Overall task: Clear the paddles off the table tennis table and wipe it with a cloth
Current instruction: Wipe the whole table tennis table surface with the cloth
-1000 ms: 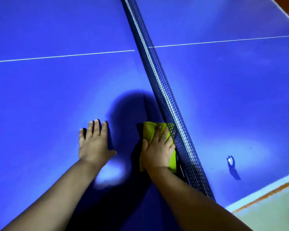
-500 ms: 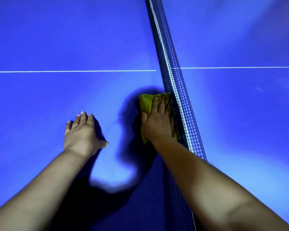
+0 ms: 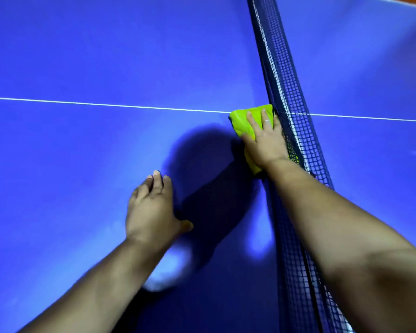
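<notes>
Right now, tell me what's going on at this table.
A person is at the wiping step on the blue table tennis table. The right hand presses a yellow-green cloth flat on the surface, right beside the net, where the white line meets it. The left hand rests on the table, holding nothing. No paddles are in view.

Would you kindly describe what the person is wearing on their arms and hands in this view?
Nothing worn shows in this view. The left hand and right hand are bare: no gloves, rings, watch or wristbands. The left forearm and right forearm are uncovered to the frame's edge, so no sleeves appear. The fingernails look short.
</notes>
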### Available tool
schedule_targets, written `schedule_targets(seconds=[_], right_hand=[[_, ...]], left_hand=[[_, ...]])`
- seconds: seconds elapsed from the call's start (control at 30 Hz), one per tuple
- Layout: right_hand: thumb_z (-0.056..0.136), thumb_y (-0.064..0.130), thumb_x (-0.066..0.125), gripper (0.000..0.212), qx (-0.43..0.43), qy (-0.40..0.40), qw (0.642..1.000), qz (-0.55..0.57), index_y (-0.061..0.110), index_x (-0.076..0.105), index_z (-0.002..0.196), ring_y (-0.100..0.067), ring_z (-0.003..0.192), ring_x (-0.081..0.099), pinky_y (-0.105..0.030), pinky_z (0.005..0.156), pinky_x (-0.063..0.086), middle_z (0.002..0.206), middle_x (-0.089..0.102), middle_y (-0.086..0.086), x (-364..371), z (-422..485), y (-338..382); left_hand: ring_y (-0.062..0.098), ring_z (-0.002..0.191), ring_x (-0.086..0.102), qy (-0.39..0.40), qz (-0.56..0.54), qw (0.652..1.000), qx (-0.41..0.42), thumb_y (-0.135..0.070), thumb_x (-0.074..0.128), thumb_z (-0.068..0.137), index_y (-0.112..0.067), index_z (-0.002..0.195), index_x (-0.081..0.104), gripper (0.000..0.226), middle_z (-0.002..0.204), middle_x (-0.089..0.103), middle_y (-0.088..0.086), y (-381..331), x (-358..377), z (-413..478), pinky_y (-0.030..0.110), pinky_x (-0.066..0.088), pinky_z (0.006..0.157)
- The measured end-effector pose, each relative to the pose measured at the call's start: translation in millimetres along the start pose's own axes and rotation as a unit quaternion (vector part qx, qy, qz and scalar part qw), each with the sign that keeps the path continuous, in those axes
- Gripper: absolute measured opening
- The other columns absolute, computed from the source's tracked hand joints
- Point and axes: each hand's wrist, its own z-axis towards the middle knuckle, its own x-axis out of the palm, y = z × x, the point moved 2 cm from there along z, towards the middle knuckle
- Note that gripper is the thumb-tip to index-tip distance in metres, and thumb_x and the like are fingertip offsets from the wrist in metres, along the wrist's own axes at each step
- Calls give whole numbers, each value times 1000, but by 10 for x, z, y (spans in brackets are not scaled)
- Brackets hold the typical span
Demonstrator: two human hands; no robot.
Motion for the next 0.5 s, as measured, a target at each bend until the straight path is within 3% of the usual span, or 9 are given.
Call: schedule_targets(seconds=[0.17,0.3,0.4,0.5], right_hand=[[100,47,30,57,67,-8,998,-5,40,10,152,-28,148,-1,-44,117,8,163,3,2,6,-136,410],[99,50,29,56,61,-11,998,-18,42,10,152,-27,148,1,-42,116,8,162,3,4,57,-164,1121],[99,52,27,56,47,-4,999,-14,43,9,152,-27,148,0,-44,118,5,162,2,5,112,-139,1683],[98,53,25,56,36,2,999,-5,44,11,151,-28,148,0,-55,117,-3,162,2,6,159,-102,2233]], left_hand=[[22,144,8,-5,-39,997,69,-71,54,72,-13,150,11,107,158,6,9,190,-16,7,32,10,115],[21,138,28,-37,-112,986,114,-63,54,80,-15,143,37,81,151,31,3,601,-167,70,33,21,111],[32,120,52,-116,-111,982,96,-44,60,69,-6,117,64,62,128,58,14,1124,-234,44,44,41,99],[37,115,56,-143,-103,982,71,-32,61,64,-2,105,69,52,118,64,18,1698,-246,-20,48,44,95]])
